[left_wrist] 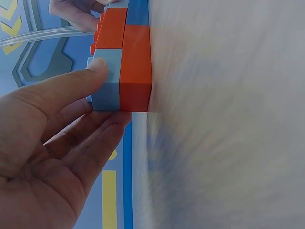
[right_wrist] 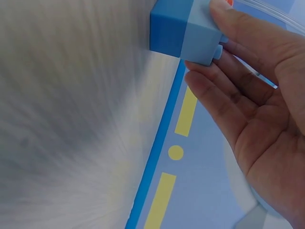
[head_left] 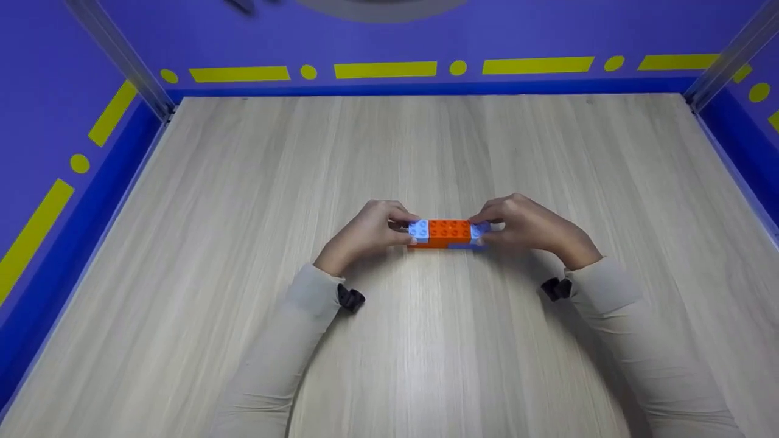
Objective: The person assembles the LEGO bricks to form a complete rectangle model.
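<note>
A two-layer row of toy building bricks lies on the table in front of me. On top, an orange brick (head_left: 449, 229) sits between two light blue bricks, one at each end. Underneath are an orange-red brick (left_wrist: 136, 67) on the left and a darker blue brick (right_wrist: 170, 26) on the right. My left hand (head_left: 371, 228) pinches the left light blue brick (left_wrist: 107, 81) between thumb and fingers. At the other end, my right hand (head_left: 529, 226) pinches the right light blue brick (right_wrist: 202, 36). Fingers partly cover both end bricks.
The wood-grain table (head_left: 426, 340) stretches around the bricks. A blue-purple wall (head_left: 377, 42) with yellow marks borders its far edge, and similar panels stand at the left and right. Black wrist devices (head_left: 350, 298) sit at both cuffs.
</note>
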Tool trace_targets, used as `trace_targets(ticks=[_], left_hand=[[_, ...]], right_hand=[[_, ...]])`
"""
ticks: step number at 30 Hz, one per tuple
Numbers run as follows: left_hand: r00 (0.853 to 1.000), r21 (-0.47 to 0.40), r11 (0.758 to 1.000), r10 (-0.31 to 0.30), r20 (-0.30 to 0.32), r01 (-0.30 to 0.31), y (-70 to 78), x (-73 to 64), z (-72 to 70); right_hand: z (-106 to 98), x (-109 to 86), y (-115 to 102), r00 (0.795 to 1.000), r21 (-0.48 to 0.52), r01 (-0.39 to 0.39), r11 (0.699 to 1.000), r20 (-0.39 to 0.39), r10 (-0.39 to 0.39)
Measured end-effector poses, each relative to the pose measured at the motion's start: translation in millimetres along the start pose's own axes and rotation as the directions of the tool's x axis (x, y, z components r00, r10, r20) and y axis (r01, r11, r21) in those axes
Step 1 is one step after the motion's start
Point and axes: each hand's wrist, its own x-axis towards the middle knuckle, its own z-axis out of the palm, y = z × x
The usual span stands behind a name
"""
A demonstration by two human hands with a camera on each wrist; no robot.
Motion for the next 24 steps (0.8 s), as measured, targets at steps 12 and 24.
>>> trace_targets(ticks=[12, 24], left_hand=[[1.000, -0.029, 1.000, 0.007, -0.003, -0.008, -3.3, -1.9, 0.3], [1.000, -0.073, 0.997, -0.006, 0.002, 0.007, -1.1, -1.7, -0.1]], right_hand=[[1.4, -0.9, -2.0, 1.000, 0.022, 0.004, 1.000, -0.003, -0.004], [2.2, -5.7, 4.2, 1.000, 0.071, -0.014, 0.997, -0.002, 0.014]])
